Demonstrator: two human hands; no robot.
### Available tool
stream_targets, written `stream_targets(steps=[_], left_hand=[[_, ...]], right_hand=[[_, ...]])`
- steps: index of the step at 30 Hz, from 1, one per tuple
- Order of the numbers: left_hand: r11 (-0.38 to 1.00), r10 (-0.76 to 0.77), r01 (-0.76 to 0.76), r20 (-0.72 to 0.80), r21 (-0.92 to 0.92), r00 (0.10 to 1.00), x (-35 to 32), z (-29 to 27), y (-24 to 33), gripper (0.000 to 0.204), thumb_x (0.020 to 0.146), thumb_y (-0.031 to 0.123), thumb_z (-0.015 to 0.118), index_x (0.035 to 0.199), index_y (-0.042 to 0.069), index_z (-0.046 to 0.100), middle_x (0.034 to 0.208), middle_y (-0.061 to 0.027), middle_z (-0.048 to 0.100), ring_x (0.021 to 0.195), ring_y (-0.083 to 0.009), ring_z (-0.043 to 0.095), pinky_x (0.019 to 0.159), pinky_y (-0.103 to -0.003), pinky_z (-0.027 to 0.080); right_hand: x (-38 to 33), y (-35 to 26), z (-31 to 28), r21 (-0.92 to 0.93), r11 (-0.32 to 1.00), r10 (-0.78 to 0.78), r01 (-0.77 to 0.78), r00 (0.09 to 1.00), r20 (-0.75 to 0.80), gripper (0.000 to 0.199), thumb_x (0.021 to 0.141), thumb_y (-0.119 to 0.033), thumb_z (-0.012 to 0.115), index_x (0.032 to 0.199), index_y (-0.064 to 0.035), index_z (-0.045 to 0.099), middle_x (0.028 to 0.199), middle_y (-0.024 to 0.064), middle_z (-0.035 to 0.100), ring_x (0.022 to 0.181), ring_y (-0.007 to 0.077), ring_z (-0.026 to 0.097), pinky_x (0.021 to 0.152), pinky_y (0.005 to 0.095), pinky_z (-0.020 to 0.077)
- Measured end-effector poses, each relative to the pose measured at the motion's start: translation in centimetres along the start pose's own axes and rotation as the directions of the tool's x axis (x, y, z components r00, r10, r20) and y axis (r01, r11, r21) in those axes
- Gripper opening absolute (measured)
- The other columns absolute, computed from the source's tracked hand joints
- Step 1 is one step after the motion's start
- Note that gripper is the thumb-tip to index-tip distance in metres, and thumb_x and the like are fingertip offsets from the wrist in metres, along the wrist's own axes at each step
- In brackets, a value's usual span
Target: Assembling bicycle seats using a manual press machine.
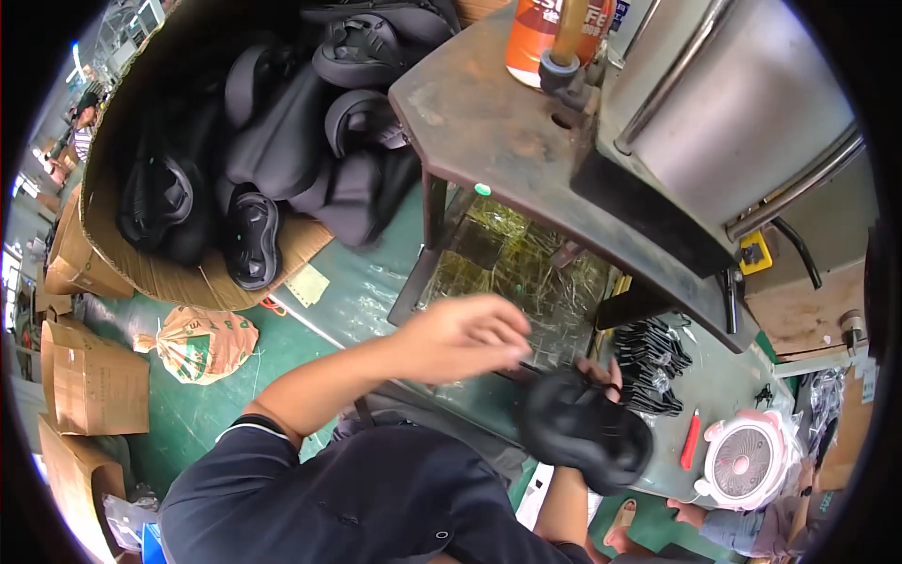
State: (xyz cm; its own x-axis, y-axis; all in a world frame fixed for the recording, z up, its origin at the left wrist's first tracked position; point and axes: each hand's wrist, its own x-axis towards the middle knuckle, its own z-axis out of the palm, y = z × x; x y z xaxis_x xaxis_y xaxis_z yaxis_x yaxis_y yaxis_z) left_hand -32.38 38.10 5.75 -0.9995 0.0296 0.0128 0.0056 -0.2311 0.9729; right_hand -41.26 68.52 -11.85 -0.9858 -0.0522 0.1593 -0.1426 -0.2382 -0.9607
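Note:
My right hand (601, 376) grips a black bicycle saddle (583, 428) in front of my body, right of centre. The saddle is slightly blurred and hides most of that hand; only some fingers show at its upper edge. Left of it, my left hand (467, 338) is raised by the bench's front edge, its fingers loosely bent and nothing visible in them. A small gap separates it from the saddle. At the upper left, a large open cardboard box (94, 202) holds several similar black saddles (277, 141).
A dark metal stand (479, 94) bears an orange-labelled bottle (526, 42) beside a grey machine (752, 103). Black bent parts (648, 362), a red-handled tool (691, 440) and a pink-and-white fan (744, 461) are on the right. A wrapped bag (202, 343) lies at left; people are nearby.

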Motion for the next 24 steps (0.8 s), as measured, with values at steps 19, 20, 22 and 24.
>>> stream_targets(steps=[19, 20, 22, 24], left_hand=[[-0.496, 0.592, 0.426, -0.063, 0.757, 0.803, -4.4, -24.1, 6.0, 0.089, 0.08, -0.006, 0.074, 0.163, 0.014, 0.047, 0.17, -0.0103, 0.044, 0.156, -0.0356, 0.042, 0.13, -0.048, 0.036], [-0.567, 0.545, 0.402, -0.039, 0.719, 0.838, -4.6, -24.2, 7.0, 0.093, 0.076, -0.009, 0.076, 0.162, 0.014, 0.049, 0.169, -0.0097, 0.046, 0.155, -0.0363, 0.043, 0.128, -0.047, 0.039], [-0.531, 0.538, 0.365, -0.029, 0.765, 0.842, -4.9, -23.5, 7.8, 0.091, 0.076, -0.009, 0.076, 0.16, 0.014, 0.051, 0.168, -0.0102, 0.047, 0.154, -0.036, 0.045, 0.127, -0.046, 0.041], [-0.428, 0.591, 0.296, 0.017, 0.854, 0.806, -5.4, -22.9, 8.9, 0.085, 0.076, -0.008, 0.076, 0.156, 0.013, 0.057, 0.165, -0.0113, 0.052, 0.151, -0.0354, 0.05, 0.124, -0.045, 0.045]], right_hand=[[14.1, -10.4, -12.7, -0.961, 0.2, -0.203, 0.193, 0.967, 0.152, 0.051, 0.08, 0.002, 0.064, 0.131, 0.0008, 0.072, 0.131, 0.0233, 0.072, 0.117, 0.0426, 0.07, 0.1, 0.047, 0.0573], [13.1, -10.7, -12.8, -0.972, 0.116, -0.126, 0.203, 0.974, 0.188, 0.051, 0.078, 0.003, 0.06, 0.128, 0.0012, 0.072, 0.13, 0.0241, 0.072, 0.117, 0.0466, 0.069, 0.1, 0.0492, 0.0568], [11.7, -11.0, -14.1, -0.989, -0.028, 0.099, 0.142, 0.985, 0.139, 0.046, 0.08, 0.003, 0.057, 0.123, 0.0005, 0.072, 0.124, 0.0266, 0.072, 0.114, 0.0488, 0.067, 0.098, 0.0529, 0.0558], [10.7, -11.6, -14.9, -0.972, 0.003, 0.096, 0.235, 0.967, 0.234, 0.041, 0.082, 0.002, 0.058, 0.121, 0.0006, 0.071, 0.115, 0.0278, 0.072, 0.112, 0.0493, 0.067, 0.095, 0.0564, 0.0548]])
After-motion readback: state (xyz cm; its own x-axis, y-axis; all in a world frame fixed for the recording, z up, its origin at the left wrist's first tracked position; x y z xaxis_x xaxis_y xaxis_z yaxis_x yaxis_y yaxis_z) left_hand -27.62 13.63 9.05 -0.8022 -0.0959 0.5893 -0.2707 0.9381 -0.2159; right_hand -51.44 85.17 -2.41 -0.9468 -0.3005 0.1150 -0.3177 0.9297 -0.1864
